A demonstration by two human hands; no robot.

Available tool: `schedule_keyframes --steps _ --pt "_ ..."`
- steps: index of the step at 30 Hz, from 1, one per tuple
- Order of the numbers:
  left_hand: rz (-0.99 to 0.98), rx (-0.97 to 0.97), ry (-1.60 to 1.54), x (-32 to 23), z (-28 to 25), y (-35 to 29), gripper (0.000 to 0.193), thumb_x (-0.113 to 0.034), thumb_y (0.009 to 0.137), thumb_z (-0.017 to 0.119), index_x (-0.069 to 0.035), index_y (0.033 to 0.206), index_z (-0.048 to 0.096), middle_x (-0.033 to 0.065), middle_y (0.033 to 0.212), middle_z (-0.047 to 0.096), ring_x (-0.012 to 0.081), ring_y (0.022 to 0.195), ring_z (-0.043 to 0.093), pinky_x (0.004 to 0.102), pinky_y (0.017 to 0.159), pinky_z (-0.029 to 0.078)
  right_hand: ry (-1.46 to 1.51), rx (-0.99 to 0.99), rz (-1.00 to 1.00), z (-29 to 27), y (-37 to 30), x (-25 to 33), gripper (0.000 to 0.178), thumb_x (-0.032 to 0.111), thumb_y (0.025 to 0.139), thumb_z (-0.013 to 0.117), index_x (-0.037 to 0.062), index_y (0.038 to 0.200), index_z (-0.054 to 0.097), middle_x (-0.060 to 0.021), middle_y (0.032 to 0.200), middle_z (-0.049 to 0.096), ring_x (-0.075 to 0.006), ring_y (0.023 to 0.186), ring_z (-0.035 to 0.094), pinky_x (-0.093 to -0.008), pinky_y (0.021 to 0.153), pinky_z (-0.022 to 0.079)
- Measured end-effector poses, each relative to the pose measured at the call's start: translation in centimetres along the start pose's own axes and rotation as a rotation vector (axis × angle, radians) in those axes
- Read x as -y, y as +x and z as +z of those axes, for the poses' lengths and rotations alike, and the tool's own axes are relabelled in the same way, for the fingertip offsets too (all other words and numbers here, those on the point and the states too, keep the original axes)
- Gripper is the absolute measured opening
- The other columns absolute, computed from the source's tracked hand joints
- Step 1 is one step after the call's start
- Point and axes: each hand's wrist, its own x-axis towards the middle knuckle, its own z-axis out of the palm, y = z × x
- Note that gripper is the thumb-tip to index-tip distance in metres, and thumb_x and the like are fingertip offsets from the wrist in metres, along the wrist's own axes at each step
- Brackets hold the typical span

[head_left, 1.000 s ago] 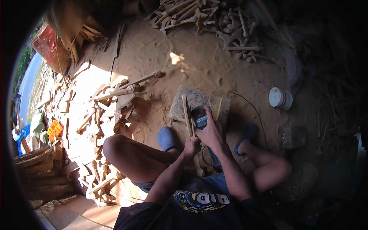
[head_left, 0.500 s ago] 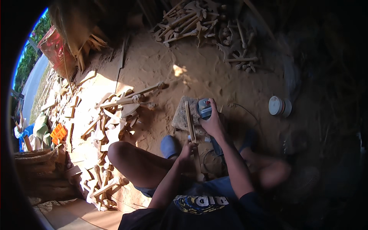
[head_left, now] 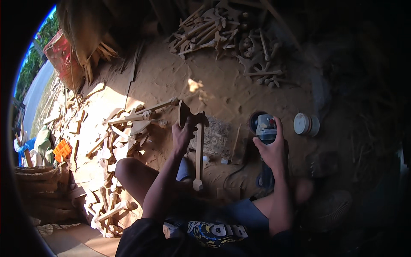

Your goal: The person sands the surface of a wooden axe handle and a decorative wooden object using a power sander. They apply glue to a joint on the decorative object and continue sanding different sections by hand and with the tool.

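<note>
My left hand (head_left: 183,136) is closed around the head of a wooden axe-shaped piece (head_left: 199,158). Its curved blade sticks up past my fingers, and the long pale handle hangs toward me, ending in a rounded knob. On the right, my right hand (head_left: 274,154) grips an angle grinder (head_left: 266,133) with a dark round disc at its head. The grinder is held apart from the wood, over the ground. Between the two hands lies a rough stone-like block (head_left: 218,135), partly behind the axe handle.
Heaps of similar wooden pieces lie to my left (head_left: 128,122) and at the far side (head_left: 205,32). A white round container (head_left: 302,123) stands right of the grinder. A red sack (head_left: 62,55) is at the far left. A cord runs near the block.
The grinder has moved right, off the block. My left hand has risen to the left, now gripping the wooden axe by its head, with the knobbed handle toward me.
</note>
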Motion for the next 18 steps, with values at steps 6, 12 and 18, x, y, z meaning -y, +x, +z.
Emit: schedule_keyframes --steps 6,12,18 --pt "0.642 0.266 0.401 -5.6 2.1 3.4 0.039 -0.036 0.095 0.078 -0.004 0.117 0.077 0.0101 0.093 0.08 0.0183 0.079 0.076 0.0376 0.072 0.06 0.041 -0.037 0.025 1.3 0.5 -3.6 0.092 0.017 0.079 0.086 0.0112 0.158 0.04 -0.0214 0.139 0.064 -0.0329 0.127 0.065 -0.0422 0.105 0.052" --pt "0.468 0.756 1.096 -1.1 2.2 2.2 0.034 -0.033 0.091 0.083 -0.017 0.119 0.08 0.0111 0.102 0.08 0.0284 0.088 0.078 0.038 0.079 0.06 0.117 0.138 0.045 6.9 -0.1 -6.5 0.102 0.019 0.084 0.081 0.012 0.166 0.023 -0.0283 0.156 0.048 -0.0415 0.142 0.053 -0.0462 0.114 0.045" --pt "0.483 0.678 1.034 0.6 1.9 2.2 0.034 -0.031 0.087 0.086 -0.013 0.115 0.08 0.0127 0.096 0.079 0.0349 0.087 0.076 0.0398 0.075 0.06 0.08 0.258 0.069 10.9 -1.3 -8.5 0.103 0.019 0.082 0.082 0.0064 0.165 0.022 -0.0224 0.152 0.054 -0.0396 0.139 0.056 -0.0449 0.115 0.045"
